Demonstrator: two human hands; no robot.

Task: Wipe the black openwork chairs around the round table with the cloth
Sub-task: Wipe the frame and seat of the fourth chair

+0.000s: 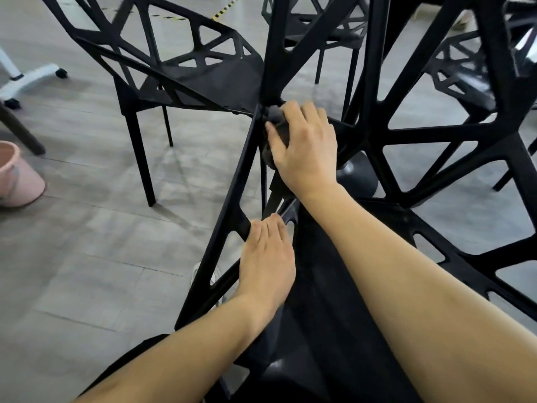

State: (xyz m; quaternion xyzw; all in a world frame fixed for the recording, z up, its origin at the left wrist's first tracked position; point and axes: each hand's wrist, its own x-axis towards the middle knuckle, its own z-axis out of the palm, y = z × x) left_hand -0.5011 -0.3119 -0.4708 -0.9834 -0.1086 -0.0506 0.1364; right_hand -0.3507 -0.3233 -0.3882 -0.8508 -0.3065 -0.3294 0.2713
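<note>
While the cloth (274, 126) is gripped by the right hand (305, 146) | chair frame (232, 205) steadied by left hand (267, 257), fingers curled on a strut | each strut is best wiped along its length

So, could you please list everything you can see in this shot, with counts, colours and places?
near chair: one, black openwork, centre and right foreground
other chairs: three, black openwork, upper left, top centre, upper right
cloth: one, grey, against the near chair's frame
bucket: one, pink, left edge on the floor
wheeled base: one, white, far left
tape: yellow-black, floor at top
right hand: grips the cloth
left hand: holds a chair strut
</note>
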